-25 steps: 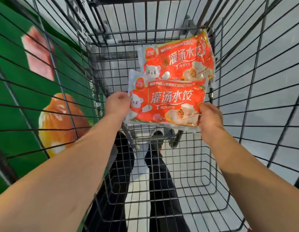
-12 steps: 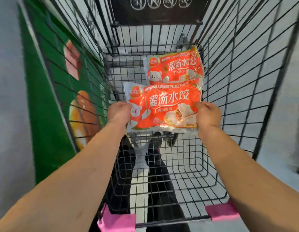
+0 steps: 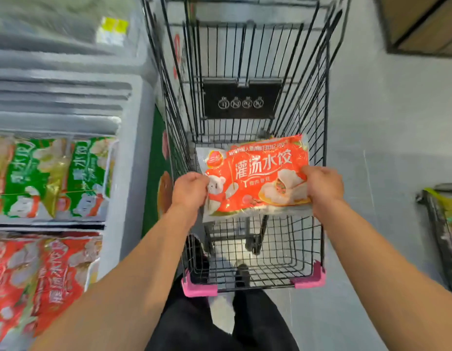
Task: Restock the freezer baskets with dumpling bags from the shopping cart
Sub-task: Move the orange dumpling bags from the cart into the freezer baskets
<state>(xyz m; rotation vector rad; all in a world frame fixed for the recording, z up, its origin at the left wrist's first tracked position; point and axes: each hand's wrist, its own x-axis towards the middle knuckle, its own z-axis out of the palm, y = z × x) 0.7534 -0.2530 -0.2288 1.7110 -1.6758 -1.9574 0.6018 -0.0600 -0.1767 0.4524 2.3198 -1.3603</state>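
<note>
Mostly orange-red dumpling bag point(image 3: 255, 178), glossy.

You stand in a shop, in a frozen-food aisle by the look of it. In front of you is a black wire shopping cart point(image 3: 258, 138) with pink corner bumpers and a dark panel of small symbols on its far end. To your left runs a white chest freezer point(image 3: 126, 173), its compartments packed with printed retail bags, green ones point(image 3: 55, 176) above red ones point(image 3: 50, 277). The floor point(image 3: 387, 148) is plain grey.
</note>
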